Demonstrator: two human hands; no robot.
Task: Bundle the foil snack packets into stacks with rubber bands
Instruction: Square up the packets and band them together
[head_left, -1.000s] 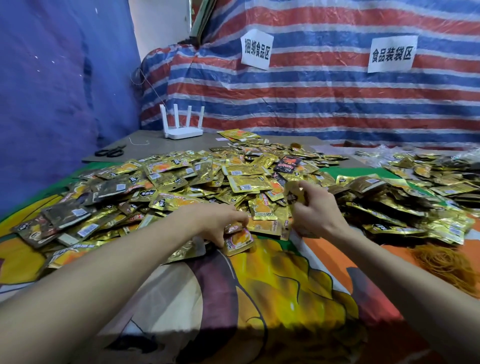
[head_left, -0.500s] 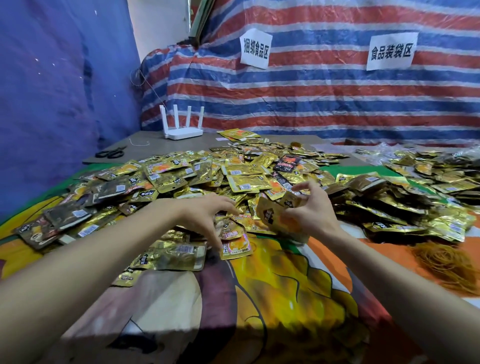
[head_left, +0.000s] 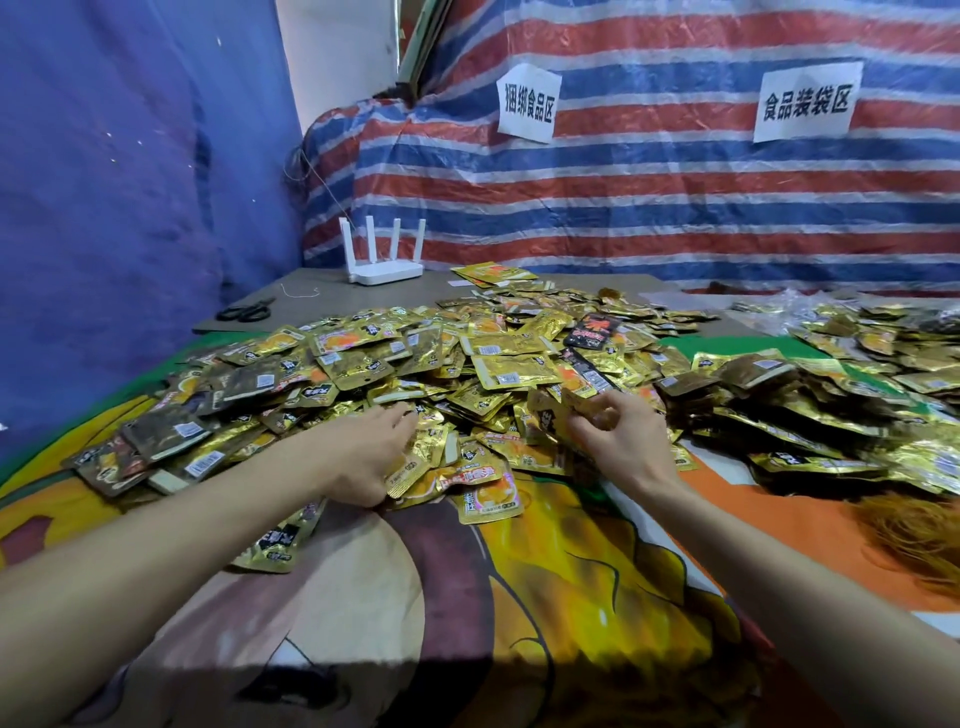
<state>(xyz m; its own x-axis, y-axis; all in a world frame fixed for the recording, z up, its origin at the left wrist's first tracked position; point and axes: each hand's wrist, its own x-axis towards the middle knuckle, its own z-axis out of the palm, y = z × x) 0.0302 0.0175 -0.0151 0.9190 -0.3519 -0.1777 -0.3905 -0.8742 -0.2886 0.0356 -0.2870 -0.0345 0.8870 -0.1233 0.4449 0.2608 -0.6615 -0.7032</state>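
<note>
Right hand (head_left: 615, 439) is pinching a small stack of gold packets (head_left: 545, 415) between thumb and fingers, at the near edge of the big heap of foil snack packets (head_left: 467, 358). Left hand (head_left: 363, 452) is lying on that same edge, fingers bent over loose packets; whether it is gripping one cannot be told. Orange rubber bands (head_left: 924, 530) are lying right of the heap; a white router (head_left: 382, 262) and black scissors (head_left: 244, 312) are sitting beyond it.
</note>
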